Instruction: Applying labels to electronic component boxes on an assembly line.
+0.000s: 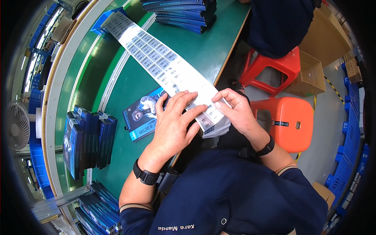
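Observation:
A long white strip of printed label stickers (154,55) runs from the far left of the green table toward me, its near end folded into layers. My left hand (172,121) lies over the strip's near part with fingers spread, pressing on it. At the strip's right edge, my right hand (237,111) pinches with thumb and forefinger at the labels; whether a single sticker is lifted I cannot make out. Beside and partly under my left hand lies a flat blue-and-black printed box (141,113).
A blue bin (102,24) sits at the strip's far end. Stacked blue boxes stand at the back (182,13), at the left (90,137) and lower left (98,211). Right of the table (207,47) are a red stool (274,68), an orange stool (291,123) and another person (280,23).

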`<state>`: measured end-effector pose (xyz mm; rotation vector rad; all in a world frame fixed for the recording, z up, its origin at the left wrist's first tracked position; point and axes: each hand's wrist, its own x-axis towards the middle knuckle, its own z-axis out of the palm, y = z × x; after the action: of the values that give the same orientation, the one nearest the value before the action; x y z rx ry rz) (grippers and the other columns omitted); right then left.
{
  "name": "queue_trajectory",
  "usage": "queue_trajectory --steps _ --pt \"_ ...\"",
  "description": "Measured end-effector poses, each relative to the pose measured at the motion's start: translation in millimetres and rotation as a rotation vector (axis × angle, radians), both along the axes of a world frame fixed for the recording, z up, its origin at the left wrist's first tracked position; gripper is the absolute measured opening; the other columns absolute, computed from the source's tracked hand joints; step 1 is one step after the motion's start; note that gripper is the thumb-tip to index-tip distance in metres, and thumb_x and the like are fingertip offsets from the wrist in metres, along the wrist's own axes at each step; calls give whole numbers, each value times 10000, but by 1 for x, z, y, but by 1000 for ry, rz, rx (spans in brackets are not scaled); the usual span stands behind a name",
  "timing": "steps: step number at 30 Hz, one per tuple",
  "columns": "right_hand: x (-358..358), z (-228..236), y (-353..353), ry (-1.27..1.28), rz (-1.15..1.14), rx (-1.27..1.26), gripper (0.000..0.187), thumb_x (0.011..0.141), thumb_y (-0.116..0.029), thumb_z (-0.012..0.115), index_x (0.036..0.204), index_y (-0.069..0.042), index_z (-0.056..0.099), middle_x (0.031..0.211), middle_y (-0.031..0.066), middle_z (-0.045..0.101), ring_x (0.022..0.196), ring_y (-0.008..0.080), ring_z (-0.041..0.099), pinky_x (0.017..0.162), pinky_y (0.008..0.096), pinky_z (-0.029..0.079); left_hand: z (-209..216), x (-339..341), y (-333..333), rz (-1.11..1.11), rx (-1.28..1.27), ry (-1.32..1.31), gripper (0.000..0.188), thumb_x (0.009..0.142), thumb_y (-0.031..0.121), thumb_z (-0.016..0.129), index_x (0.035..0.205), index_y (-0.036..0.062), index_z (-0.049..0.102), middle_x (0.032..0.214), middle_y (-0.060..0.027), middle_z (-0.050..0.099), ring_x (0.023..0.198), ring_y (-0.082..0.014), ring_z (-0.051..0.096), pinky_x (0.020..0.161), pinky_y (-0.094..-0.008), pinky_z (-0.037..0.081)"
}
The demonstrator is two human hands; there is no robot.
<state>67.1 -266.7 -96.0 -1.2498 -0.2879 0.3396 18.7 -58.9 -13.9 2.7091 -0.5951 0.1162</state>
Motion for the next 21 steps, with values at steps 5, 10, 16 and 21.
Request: queue_trajectory --steps 5,10,16,21 --pt "0 1 2 -21 2 -22 102 971 -12 587 1063 -31 628 1046 28 670 976 73 608 890 253 493 -1 0 1 4 -27 -3 452 753 114 752 1191 173 660 1371 -81 553 1345 -294 468 1145 -560 236" --pt "0 0 2 -7 7 -20 102 972 -13 587 1062 -30 632 1040 32 674 972 72 611 888 252 495 -2 2 2 13 -78 -7 340 750 111 753 1069 140 639 1341 -85 566 1339 -287 474 1135 -570 240" --pt "0 -1 2 1 11 -24 106 975 -14 585 1069 -30 632 1040 34 678 972 75 619 888 250 498 -1 2 3 0 -69 3 336 744 76 762 1049 130 631 1376 -80 569 1344 -304 472 1151 -550 231" --pt "0 -5 2 24 21 -2 105 978 -19 587 1072 -27 632 1042 33 678 979 75 622 894 250 500 -4 2 3 1 -101 -15 256 735 61 767 965 150 695 1312 -26 620 1323 -277 497 1144 -530 242"
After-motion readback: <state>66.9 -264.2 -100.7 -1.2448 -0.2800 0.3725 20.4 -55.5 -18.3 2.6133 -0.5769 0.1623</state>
